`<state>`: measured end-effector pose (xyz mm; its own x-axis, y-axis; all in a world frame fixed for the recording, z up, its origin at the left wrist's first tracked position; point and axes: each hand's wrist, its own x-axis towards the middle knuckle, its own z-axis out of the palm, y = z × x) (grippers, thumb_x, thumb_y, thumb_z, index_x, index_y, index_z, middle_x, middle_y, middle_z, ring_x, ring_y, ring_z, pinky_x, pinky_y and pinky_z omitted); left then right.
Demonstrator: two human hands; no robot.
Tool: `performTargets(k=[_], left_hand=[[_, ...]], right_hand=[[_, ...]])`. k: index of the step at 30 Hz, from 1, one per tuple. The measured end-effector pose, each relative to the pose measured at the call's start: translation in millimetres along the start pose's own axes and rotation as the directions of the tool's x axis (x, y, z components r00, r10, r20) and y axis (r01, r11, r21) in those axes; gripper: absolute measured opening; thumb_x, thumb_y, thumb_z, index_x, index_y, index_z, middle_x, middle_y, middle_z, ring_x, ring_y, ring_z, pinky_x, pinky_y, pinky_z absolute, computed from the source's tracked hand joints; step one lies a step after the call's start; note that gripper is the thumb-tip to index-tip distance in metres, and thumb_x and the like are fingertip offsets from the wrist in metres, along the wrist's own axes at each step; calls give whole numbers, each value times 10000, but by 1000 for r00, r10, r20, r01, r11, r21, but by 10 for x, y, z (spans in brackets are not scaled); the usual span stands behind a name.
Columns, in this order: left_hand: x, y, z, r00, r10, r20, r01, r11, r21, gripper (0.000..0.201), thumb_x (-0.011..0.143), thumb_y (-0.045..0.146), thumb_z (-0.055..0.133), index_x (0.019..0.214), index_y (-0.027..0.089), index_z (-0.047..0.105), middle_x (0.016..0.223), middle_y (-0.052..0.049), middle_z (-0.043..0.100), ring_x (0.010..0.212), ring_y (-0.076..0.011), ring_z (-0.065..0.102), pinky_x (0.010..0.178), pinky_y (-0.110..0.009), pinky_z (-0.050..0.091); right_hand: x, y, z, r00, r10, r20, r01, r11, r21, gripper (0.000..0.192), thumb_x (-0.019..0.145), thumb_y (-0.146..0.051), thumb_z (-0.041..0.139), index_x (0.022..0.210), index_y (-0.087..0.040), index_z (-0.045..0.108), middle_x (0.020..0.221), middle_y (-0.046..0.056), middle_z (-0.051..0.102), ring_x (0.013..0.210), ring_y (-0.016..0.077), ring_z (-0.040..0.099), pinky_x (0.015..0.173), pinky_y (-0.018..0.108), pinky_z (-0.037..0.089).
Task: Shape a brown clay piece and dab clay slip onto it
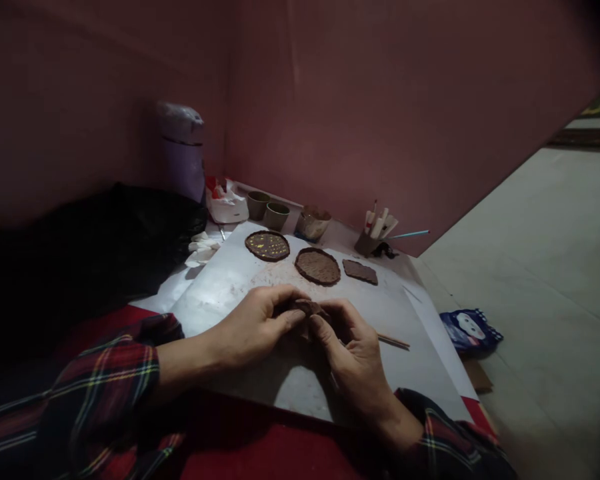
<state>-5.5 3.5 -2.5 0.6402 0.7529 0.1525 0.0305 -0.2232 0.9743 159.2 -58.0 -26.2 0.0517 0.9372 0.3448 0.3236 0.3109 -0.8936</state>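
Between my two hands, above the white sheet (220,303), is a small lump of dark brown clay (307,307). My left hand (260,323) pinches its left side between thumb and fingers. From the other side my right hand (353,347) closes on the same lump, thumb pressed near its edge. Part of the clay is hidden by my fingers. Just beyond lie a round brown clay disc with a raised rim (317,267), a similar disc dotted with yellow (267,247) and a small brown rectangular slab (360,271).
Cups (278,215) and a stained jar (313,223) line the back. A holder with brushes and sticks (370,240) stands at the right rear. Thin sticks (394,342) lie right of my hand. A black bag (105,247) fills the left; a blue packet (471,329) lies beyond the right edge.
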Motion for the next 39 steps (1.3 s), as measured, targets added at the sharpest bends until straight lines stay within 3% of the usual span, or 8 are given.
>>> performTargets(k=[5,8,12,18,27,32,39], left_hand=[[-7,-6,5,1000,-18,23,17,999,30,322,855,175,512,1151,116,623,1058,-75,695,991,-192,625,880,-303,491],[-10,-5,18,997,-63,39,65,997,-49,310,844,193,540,1137,128,619,1023,-68,687,892,-179,640,768,-288,525],[-9,-17,26,990,-132,43,136,983,-126,273,881,345,534,996,124,643,817,-37,664,693,-145,612,594,-246,498],[6,-9,16,998,-59,-13,59,998,-36,212,873,262,539,933,109,673,859,-57,690,790,-155,620,718,-257,497],[0,-4,61,987,-156,41,161,959,-233,212,846,259,560,971,107,639,854,-62,681,721,-169,636,616,-277,544],[6,-35,52,983,-168,77,184,938,-294,203,840,265,583,968,125,655,841,-47,687,702,-159,640,612,-274,545],[-10,-33,31,990,-127,59,136,973,-188,188,854,268,588,936,116,663,813,-41,685,743,-142,630,680,-246,510]], right_hand=[[-5,26,13,1000,11,-18,-10,999,34,117,899,-299,582,995,-242,619,932,6,689,839,139,647,746,256,518],[-2,34,7,1000,11,-14,-11,1000,24,114,905,-302,572,993,-242,613,928,3,683,836,138,644,742,256,513],[-4,31,-9,1000,-17,22,19,999,-49,119,909,-305,563,993,-236,612,920,5,677,834,143,635,740,262,502],[-27,29,-14,998,-55,27,56,997,-52,143,920,-291,542,1030,-244,621,970,16,685,875,156,645,758,274,508],[-26,25,-35,998,-69,2,69,990,-126,190,966,-327,440,973,-247,613,836,-10,656,753,123,619,686,231,490],[-10,33,-30,998,-61,-5,60,992,-108,145,941,-328,500,968,-240,612,842,-11,670,744,121,625,681,231,496],[-27,16,-14,999,-51,0,51,990,-129,133,910,-310,559,928,-210,644,811,3,671,725,129,615,655,244,482]])
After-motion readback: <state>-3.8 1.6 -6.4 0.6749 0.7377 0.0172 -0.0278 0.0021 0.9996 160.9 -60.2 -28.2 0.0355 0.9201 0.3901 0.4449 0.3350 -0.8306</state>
